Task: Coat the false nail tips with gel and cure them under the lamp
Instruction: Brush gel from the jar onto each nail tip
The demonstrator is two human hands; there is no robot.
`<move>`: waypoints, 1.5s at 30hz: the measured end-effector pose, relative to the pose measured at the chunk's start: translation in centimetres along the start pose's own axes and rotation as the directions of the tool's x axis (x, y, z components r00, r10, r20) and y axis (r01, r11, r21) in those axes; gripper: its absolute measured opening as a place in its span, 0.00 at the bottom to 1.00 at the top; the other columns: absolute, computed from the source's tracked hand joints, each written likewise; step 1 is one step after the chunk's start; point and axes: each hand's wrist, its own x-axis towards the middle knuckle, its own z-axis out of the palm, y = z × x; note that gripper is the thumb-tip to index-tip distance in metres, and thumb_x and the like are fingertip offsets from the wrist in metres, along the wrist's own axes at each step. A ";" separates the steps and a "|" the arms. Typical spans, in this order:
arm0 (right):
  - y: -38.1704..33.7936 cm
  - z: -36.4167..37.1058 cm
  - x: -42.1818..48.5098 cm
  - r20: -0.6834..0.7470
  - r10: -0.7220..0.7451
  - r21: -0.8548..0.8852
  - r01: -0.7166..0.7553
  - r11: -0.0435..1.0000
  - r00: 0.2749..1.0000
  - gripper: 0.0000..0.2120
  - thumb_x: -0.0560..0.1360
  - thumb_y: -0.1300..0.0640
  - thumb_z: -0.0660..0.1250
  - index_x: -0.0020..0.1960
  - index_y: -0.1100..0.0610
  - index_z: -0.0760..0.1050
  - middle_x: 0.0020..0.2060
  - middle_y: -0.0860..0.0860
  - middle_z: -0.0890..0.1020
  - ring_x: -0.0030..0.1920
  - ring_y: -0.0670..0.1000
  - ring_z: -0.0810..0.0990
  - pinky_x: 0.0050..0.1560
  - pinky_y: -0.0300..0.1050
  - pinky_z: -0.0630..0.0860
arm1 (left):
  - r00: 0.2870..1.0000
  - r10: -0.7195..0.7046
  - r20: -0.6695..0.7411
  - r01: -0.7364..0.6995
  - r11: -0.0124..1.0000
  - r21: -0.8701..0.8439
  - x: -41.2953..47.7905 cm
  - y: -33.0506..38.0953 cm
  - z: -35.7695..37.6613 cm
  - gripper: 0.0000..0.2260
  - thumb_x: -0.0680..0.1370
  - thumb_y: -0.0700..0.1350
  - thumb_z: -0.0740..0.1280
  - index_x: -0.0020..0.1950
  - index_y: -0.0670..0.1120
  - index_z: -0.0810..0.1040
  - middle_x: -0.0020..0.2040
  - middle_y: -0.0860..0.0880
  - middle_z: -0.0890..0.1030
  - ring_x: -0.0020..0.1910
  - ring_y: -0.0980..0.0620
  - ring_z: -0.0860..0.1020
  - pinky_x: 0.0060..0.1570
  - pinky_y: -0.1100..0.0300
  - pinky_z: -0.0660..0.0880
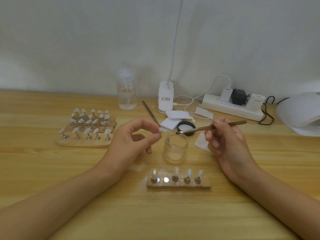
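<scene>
My left hand (136, 135) pinches a white false nail tip (162, 130) on its stand, held up just left of an open glass gel jar (175, 148). My right hand (223, 135) grips a brown-handled brush (207, 128), its dark bristles hovering over the jar's mouth, a short way right of the tip. In front of the jar lies a small wooden holder (179, 185) with several clear tips upright on metal stands and one bare magnet spot. The white curing lamp (301, 113) sits at the far right edge.
Several wooden holders (86, 126) full of white tips stand at the left. Behind are a clear pump bottle (126, 92), a desk lamp base (165, 97), a power strip (232, 105) with plugs and cables, white pads (174, 118), the black jar lid (186, 127) and a second tool (151, 113).
</scene>
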 end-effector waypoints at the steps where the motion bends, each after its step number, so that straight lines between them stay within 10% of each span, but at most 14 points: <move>1: 0.0 0.0 0.0 0.003 -0.005 -0.002 0.005 1.000 1.000 0.08 0.81 0.58 0.60 0.42 0.54 0.70 0.28 0.50 0.77 0.26 0.45 0.66 0.24 0.34 0.63 | 1.000 -0.004 0.008 0.004 1.000 0.005 0.0 -0.1 0.0 0.05 0.70 0.45 0.75 0.44 0.48 0.82 0.45 0.55 0.83 0.29 0.55 0.77 0.31 0.68 0.72; 45: 0.3 0.4 -0.1 0.127 -0.055 -0.143 0.074 0.987 0.990 0.10 0.72 0.49 0.67 0.42 0.55 0.71 0.32 0.54 0.82 0.25 0.45 0.68 0.23 0.35 0.62 | 0.996 -0.003 0.089 -0.005 0.997 0.083 0.2 -0.6 0.0 0.05 0.68 0.50 0.75 0.39 0.51 0.81 0.43 0.32 0.78 0.28 0.54 0.70 0.30 0.64 0.70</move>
